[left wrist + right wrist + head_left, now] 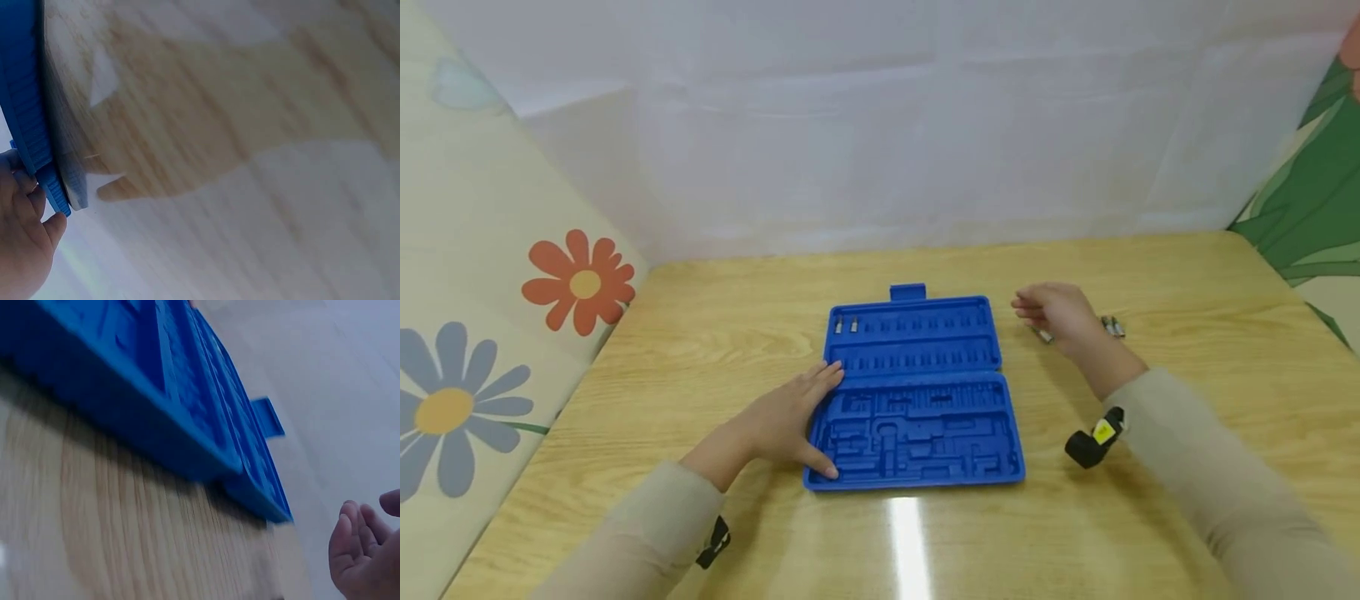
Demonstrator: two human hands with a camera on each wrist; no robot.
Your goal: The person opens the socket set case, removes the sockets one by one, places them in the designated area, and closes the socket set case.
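Case of blue plastic (925, 484) lies open on a wood-grain worktop (715, 325), its two halves full of moulded slots. Two small metal bits (854, 325) sit in the upper-left slots. The left hand (786, 421) rests on the case's left edge, fingers released and spread, thumb on the lower half. The right hand (1060, 312) hovers past the case's right side, fingers loosely bent and released. A loose bit (1043, 335) lies just beside it; more bits (1118, 327) lie farther right.
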